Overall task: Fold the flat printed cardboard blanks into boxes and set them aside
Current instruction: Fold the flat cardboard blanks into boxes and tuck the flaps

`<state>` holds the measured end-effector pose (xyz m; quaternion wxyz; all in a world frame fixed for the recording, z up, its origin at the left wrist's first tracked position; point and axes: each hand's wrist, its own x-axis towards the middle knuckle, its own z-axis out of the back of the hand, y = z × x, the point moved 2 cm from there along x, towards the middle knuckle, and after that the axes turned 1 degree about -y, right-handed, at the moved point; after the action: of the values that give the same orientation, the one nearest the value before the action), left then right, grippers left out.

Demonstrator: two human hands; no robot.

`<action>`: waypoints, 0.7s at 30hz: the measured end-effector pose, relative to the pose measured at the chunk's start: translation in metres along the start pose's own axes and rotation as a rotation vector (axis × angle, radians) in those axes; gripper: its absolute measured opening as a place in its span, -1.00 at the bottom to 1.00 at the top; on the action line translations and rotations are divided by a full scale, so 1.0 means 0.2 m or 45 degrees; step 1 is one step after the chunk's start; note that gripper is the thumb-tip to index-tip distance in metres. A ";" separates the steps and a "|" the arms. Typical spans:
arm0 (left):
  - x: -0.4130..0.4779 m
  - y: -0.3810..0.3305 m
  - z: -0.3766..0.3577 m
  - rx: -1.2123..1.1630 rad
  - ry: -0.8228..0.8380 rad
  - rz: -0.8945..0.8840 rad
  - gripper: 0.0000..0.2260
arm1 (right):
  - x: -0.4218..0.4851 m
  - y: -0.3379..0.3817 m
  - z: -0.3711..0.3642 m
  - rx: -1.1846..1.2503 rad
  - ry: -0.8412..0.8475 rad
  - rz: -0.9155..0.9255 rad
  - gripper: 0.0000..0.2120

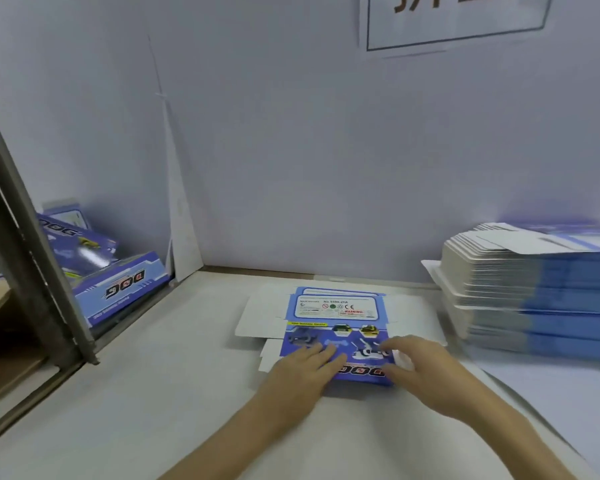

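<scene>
Because the cardboard blank (336, 315) lies flat and printed side up on the table (187, 393), directly in front of the person and near the back wall (291, 150), all its white side flaps are spread out and reachable. No panel is raised, so folding appears not yet begun. The left hand (302, 372) rests palm down on the near left part of the blank, fingers straight and released, gripping nothing; this placement probably pins the sheet against sliding. The right hand (420, 368) sits over the near right corner with fingers spread and loosely bent, touching the print rather than clasping it; motion blur hides the exact contact. Both hands at the near edge suggest that the near panel is the first fold. To the right, a tall stack of blanks (534, 289) stands within reach as the supply. To the left, beyond a metal post (32, 254), finished boxes (118, 285) lie tilted in a pile, serving as the set-aside area.
</scene>
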<state>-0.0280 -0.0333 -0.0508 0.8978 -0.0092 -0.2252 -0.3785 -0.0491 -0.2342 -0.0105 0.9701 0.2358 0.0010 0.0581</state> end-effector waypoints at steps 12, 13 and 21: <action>0.19 0.14 0.65 -1.077 -1.008 0.627 -0.89 | -0.08 0.03 0.32 1.111 -0.931 0.106 -0.54; 0.21 0.13 0.66 -1.275 -1.003 0.654 -0.89 | -0.08 0.04 0.31 1.144 -0.864 0.104 -0.55; 0.33 0.02 0.57 -1.579 -0.848 0.798 -0.58 | -0.09 0.06 0.33 1.464 -0.723 0.221 -0.65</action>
<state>-0.0312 -0.0537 0.0800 0.6785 -0.6875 -0.2170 -0.1408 -0.0662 -0.2552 0.0525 0.6432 0.7232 -0.2436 0.0621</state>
